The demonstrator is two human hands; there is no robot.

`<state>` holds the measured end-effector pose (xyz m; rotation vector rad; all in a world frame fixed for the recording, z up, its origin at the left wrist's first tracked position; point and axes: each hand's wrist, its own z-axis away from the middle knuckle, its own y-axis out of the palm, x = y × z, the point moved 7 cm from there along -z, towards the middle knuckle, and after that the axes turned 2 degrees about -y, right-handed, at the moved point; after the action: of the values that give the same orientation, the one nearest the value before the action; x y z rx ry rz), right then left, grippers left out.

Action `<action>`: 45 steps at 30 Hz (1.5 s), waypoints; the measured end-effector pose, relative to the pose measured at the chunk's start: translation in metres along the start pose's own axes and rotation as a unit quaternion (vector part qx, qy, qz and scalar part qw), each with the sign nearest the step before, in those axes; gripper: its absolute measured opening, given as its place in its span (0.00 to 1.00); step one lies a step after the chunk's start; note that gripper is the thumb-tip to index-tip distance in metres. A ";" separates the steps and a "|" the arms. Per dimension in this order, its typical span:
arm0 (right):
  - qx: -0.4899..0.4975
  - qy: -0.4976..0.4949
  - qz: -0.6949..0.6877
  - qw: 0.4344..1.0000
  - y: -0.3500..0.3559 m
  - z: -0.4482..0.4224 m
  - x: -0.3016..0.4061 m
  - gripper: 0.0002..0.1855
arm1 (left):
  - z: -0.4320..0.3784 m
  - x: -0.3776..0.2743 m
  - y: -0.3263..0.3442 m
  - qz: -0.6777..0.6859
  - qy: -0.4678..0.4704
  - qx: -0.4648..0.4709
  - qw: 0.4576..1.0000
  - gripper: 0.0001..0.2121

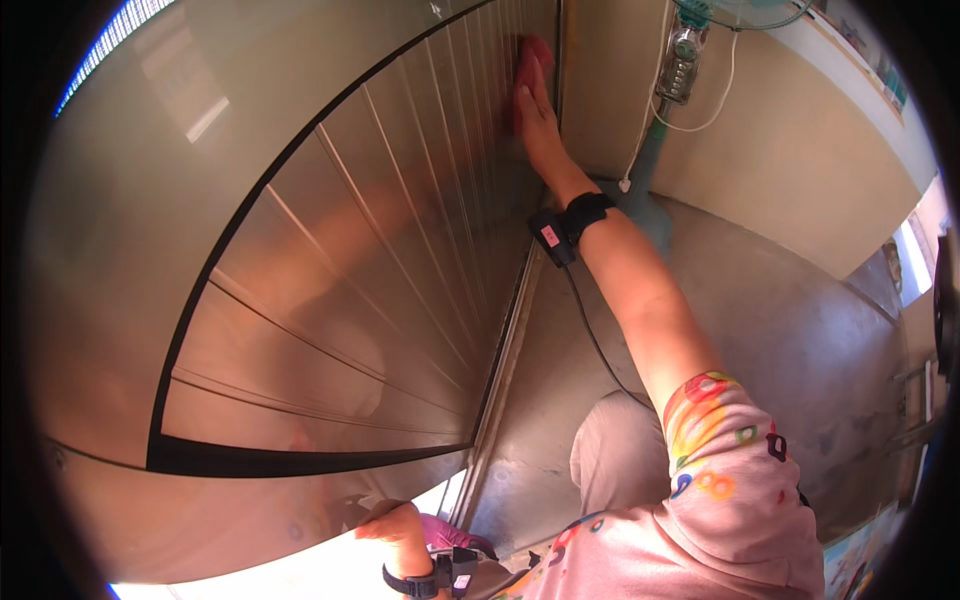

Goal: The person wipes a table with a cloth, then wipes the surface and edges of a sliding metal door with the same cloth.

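Observation:
A large glossy door panel (247, 352) with raised ribs and black trim fills the left and middle of the view. High on its ribbed part, my right hand (534, 112) presses a pink cloth (534, 56) flat against the surface, close to the door's far upright edge. My left hand (391, 521) is low in the view at the door's near edge, with its fingers bent against it. Glare hides part of those fingertips. Each wrist wears a black strap with a small device; a cable runs from the right one.
Beyond the door stands a teal pedestal fan (675, 60) with a white cord and plug (625, 184) hanging beside it. A metal floor track (499, 390) runs along the door's foot. The smooth grey floor (780, 300) spreads to the right. A pink shoe (450, 532) shows below.

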<state>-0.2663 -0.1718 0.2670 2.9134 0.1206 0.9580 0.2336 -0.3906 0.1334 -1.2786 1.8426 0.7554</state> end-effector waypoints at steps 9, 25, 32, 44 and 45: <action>-0.043 0.527 -0.220 0.820 -0.019 0.305 -0.262 0.27 | 0.009 0.009 -0.015 0.001 -0.015 0.010 1.000 0.38; 0.045 0.780 -0.195 0.593 0.084 0.518 0.011 0.28 | -0.027 -0.022 0.041 0.232 -0.013 0.193 0.953 0.37; 0.177 0.141 -0.149 0.963 0.087 0.313 0.272 0.30 | -0.045 -0.062 0.050 0.258 0.070 0.195 0.944 0.36; 0.199 -0.180 0.073 0.961 0.135 0.187 0.382 0.32 | -0.050 -0.087 0.023 0.144 0.101 0.323 0.930 0.27; 0.192 -0.228 0.098 0.949 0.138 0.168 0.398 0.32 | -0.051 -0.088 0.022 0.147 0.098 0.317 0.932 0.27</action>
<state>0.1595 -0.2774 0.3794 3.4716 -0.0126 0.2665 0.2195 -0.3806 0.2360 -0.6824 2.2200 0.1367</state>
